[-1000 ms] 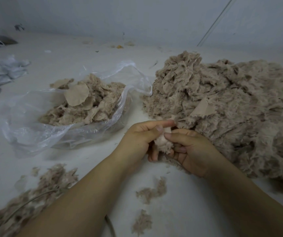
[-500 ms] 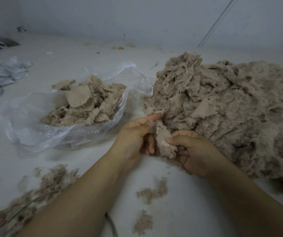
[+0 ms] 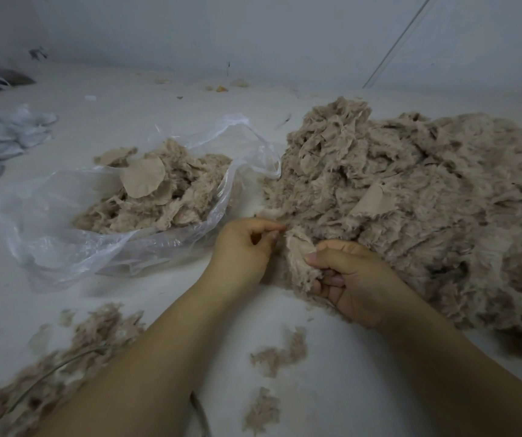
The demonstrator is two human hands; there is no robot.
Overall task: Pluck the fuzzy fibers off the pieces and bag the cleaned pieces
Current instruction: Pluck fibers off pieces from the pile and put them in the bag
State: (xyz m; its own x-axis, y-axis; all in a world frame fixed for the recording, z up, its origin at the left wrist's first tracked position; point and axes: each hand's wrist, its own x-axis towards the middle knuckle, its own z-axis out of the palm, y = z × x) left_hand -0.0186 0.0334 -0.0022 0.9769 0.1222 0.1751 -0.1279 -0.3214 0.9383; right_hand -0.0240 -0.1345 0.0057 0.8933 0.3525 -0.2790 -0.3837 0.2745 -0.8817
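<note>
A fuzzy beige piece (image 3: 300, 257) is held at the centre of the frame by the right hand (image 3: 351, 279), its grip closed round the piece with the thumb pressed on top. Just left of it, the left hand (image 3: 247, 244) is seen with thumb and forefinger pinched together at the piece's upper edge; whether fibers are caught in that grip cannot be told. A large heap of fuzzy pieces (image 3: 427, 209) is spread over the right half of the frame, touching the right hand. At centre left, a clear plastic bag (image 3: 48, 241) lies open on the white counter (image 3: 127, 121), with pieces (image 3: 158, 197) inside. Plucked fibers (image 3: 64, 367) are scattered at lower left, and smaller tufts (image 3: 278, 354) lie between the forearms.
</note>
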